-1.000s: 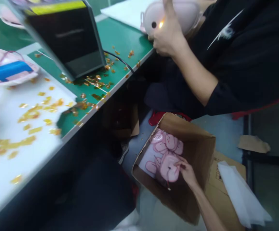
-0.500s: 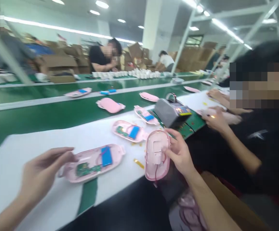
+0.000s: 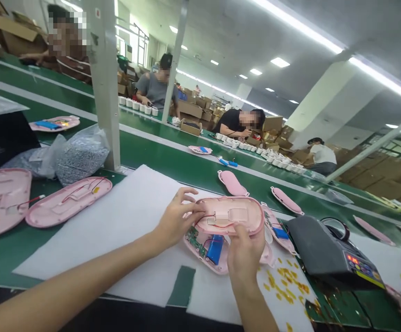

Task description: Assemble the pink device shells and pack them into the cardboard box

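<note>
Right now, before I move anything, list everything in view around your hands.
Casing half: one, pink, held between both hands.
Open casing: one, pink, beneath it, with green circuit board and blue battery.
White sheet: one, on the green belt.
Empty shells: two, pink, far left.
Pellet bag: one, clear, by the post.
Tape dispenser: one, grey, right.
Tape scraps: many, amber, right of the casing.
Co-workers: four, beyond the belts.
Left hand: on the casing half's left end.
Right hand: on its lower rim.
</note>
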The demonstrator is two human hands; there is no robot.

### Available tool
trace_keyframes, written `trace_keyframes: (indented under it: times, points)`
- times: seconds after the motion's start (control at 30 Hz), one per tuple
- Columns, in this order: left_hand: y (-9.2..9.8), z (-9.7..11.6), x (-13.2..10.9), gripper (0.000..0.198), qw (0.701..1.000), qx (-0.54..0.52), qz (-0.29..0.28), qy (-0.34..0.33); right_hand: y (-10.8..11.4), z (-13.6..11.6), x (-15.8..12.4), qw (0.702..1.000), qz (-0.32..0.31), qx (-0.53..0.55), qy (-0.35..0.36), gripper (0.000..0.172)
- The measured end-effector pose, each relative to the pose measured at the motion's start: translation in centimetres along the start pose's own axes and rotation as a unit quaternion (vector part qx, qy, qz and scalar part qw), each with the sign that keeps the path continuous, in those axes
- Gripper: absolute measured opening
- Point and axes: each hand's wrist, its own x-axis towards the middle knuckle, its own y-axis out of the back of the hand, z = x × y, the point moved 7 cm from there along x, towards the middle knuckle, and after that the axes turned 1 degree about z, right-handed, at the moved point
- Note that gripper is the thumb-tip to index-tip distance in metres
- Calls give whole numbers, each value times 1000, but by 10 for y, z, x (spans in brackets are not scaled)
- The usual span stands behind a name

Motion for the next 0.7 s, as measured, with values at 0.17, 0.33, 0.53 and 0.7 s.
trace_keyframes:
  times: [0.17, 0.33, 0.53, 0.7]
  points:
    - [4, 5, 1, 9, 997, -61, -20, -48, 0, -7, -7, 999, 41, 15, 29, 66]
    - [12, 14, 3, 13, 995, 15, 13, -98, -4, -8, -7, 998, 39, 43, 31, 63]
    - [9, 6, -5, 13, 995, -67, 68, -40, -12, 3, -10, 996, 16, 81, -24, 61]
    - [-4, -26, -15, 31, 957, -207, 56, 194, -12, 16, -12, 995, 12, 78, -65, 47]
